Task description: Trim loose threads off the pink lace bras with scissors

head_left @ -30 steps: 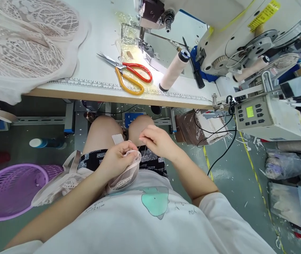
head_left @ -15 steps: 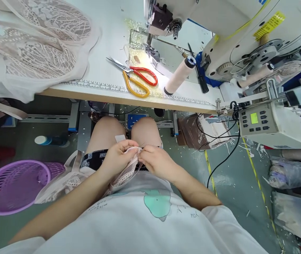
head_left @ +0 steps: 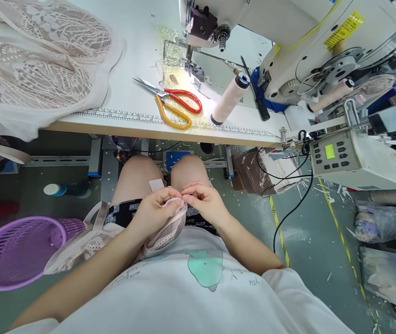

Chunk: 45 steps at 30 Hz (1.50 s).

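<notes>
On my lap lies a pale pink lace bra (head_left: 165, 234), its trimmed edge raised between my hands. My left hand (head_left: 156, 206) is closed on that edge, thumb and fingertips pinched together. From the other side my right hand (head_left: 205, 202) pinches at the tip of the same edge; its thumb and index finger almost meet my left fingertips, while the other fingers are loosely curled. Any small piece between the fingertips is too small to make out. A white tag (head_left: 156, 184) shows just beyond my left hand.
Ahead is a sewing table with red-and-yellow-handled scissors (head_left: 173, 103), a thread cone (head_left: 230, 99), a sewing machine (head_left: 288, 41) and more lace garments (head_left: 51, 69). A purple basket (head_left: 20, 222) stands at left, lace hanging beside it. A control box (head_left: 354, 155) sits right.
My right hand has shifted slightly and turned, its fingers lifting and spreading a little. The bra's edge now lies smoother and rounder below the fingertips. The view has moved slightly.
</notes>
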Each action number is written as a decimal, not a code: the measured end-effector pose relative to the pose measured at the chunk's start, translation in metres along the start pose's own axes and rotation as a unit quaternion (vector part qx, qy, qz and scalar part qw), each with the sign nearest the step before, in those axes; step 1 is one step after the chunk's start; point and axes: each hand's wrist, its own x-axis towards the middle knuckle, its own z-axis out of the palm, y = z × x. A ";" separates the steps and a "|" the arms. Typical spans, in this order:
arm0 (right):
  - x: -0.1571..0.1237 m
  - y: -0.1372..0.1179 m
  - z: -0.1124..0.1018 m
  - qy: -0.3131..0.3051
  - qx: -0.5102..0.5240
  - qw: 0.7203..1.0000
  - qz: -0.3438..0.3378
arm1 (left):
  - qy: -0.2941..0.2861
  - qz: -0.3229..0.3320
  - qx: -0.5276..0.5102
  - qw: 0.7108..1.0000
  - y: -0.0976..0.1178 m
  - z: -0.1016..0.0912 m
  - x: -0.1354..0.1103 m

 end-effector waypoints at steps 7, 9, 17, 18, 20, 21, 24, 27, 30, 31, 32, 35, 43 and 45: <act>0.000 0.003 0.004 0.016 0.050 0.998 0.016 | 0.010 -0.009 0.012 1.000 0.000 -0.001 0.000; 0.000 0.001 -0.003 0.026 -0.008 1.000 0.014 | 0.010 -0.005 0.020 1.000 0.001 -0.001 0.000; 0.001 0.000 -0.034 0.040 -0.384 0.922 0.034 | 0.025 -0.012 0.016 0.999 0.001 0.000 -0.001; 0.001 -0.001 -0.034 0.055 -0.364 0.929 0.022 | 0.025 -0.009 0.019 0.999 0.002 0.000 -0.001; 0.001 -0.002 -0.031 0.055 -0.271 0.961 -0.011 | 0.024 -0.004 0.025 0.999 0.002 0.000 -0.001; 0.001 -0.003 -0.027 0.041 -0.211 0.976 -0.026 | 0.024 -0.001 0.026 0.999 0.002 0.000 -0.001; 0.001 -0.003 -0.014 0.000 -0.065 0.997 -0.046 | 0.021 0.003 0.024 0.999 0.004 0.000 -0.001; 0.002 0.000 -0.002 -0.005 -0.001 0.999 -0.048 | 0.018 -0.003 0.014 1.000 0.005 0.000 -0.002; 0.002 0.003 0.004 0.008 0.007 0.998 -0.067 | 0.005 -0.004 -0.004 1.000 0.004 0.000 -0.002; 0.002 0.003 0.004 0.014 0.001 0.997 -0.076 | 0.001 -0.004 -0.009 1.000 0.004 0.000 -0.001; 0.001 0.004 0.005 0.018 -0.006 0.996 -0.084 | -0.002 -0.002 -0.013 1.000 0.003 0.000 -0.001; -0.001 0.002 0.005 0.018 -0.017 0.995 -0.101 | -0.004 0.005 -0.008 1.000 0.001 0.000 0.001; 0.003 -0.006 0.010 0.025 0.168 0.985 -0.024 | -0.002 0.003 0.004 1.000 0.003 0.000 0.001; 0.005 -0.007 0.014 -0.013 0.210 0.978 0.002 | 0.007 -0.002 0.000 1.000 0.004 0.001 0.001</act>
